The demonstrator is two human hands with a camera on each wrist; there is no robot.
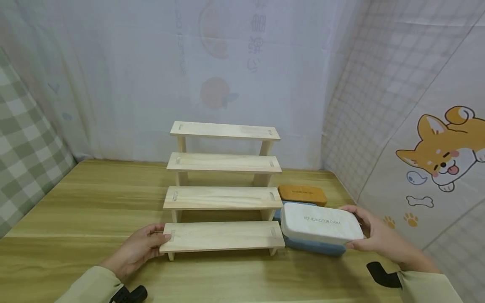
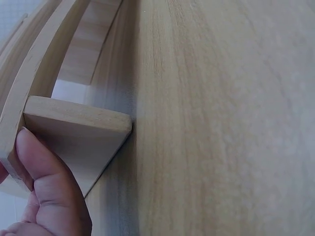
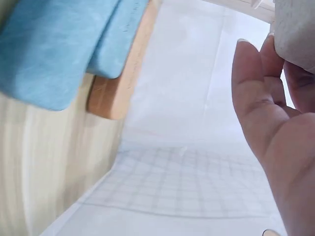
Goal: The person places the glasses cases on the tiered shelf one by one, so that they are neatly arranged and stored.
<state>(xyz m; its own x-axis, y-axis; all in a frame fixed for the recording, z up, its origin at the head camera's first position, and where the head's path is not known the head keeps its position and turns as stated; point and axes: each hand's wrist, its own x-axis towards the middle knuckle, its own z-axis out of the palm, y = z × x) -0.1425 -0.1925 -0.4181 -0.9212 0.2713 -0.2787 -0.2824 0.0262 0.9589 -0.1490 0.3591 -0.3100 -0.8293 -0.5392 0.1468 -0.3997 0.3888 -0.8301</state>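
A four-step wooden display rack (image 1: 223, 236) stands on the table. My left hand (image 1: 142, 248) pinches the left end of its lowest step, and in the left wrist view the thumb (image 2: 42, 157) presses close by the step's support. My right hand (image 1: 382, 237) grips the right end of a white glasses case (image 1: 322, 223) with printed lettering, just right of the rack. In the right wrist view only a corner of the white case (image 3: 300, 37) shows between the fingers. It partly hides a blue glasses case (image 1: 316, 247) below it in the head view.
Farther back are another blue case (image 1: 278, 213), partly covered, and an orange case (image 1: 302, 194), both close by the rack's right side. Printed white cloth (image 1: 151, 84) hangs behind the wooden table (image 1: 94, 193). Checked fabric (image 1: 26, 139) borders the left.
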